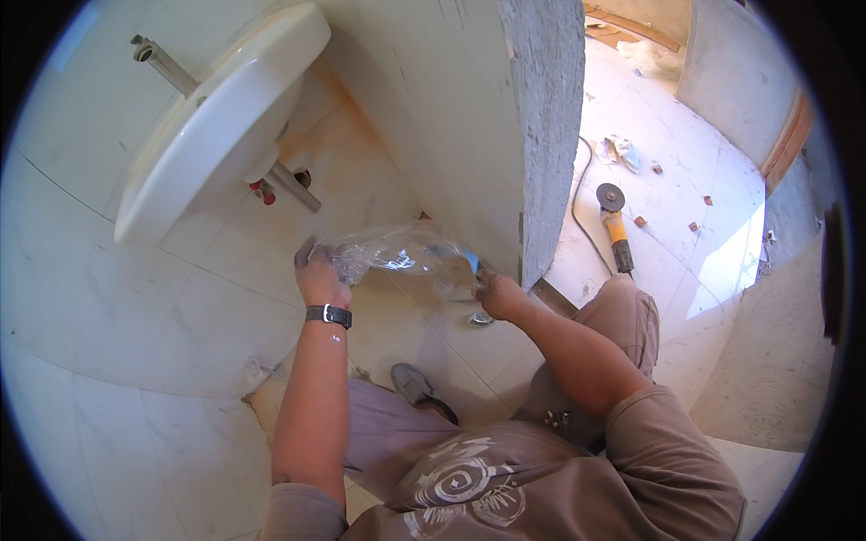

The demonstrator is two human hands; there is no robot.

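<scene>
the step in hand looks like handling a sheet of clear plastic [383, 245], likely a bag, stretched between both hands above the floor [433, 332], near the basin [221, 131]. the left hand [317, 272] grips its left end, the right hand [502, 296] pinches the other. a blue patch [471, 260] shows beside the right hand; whether inside or on the plastic, i cannot tell. the next move seems to call for a steady grip on thin film
</scene>
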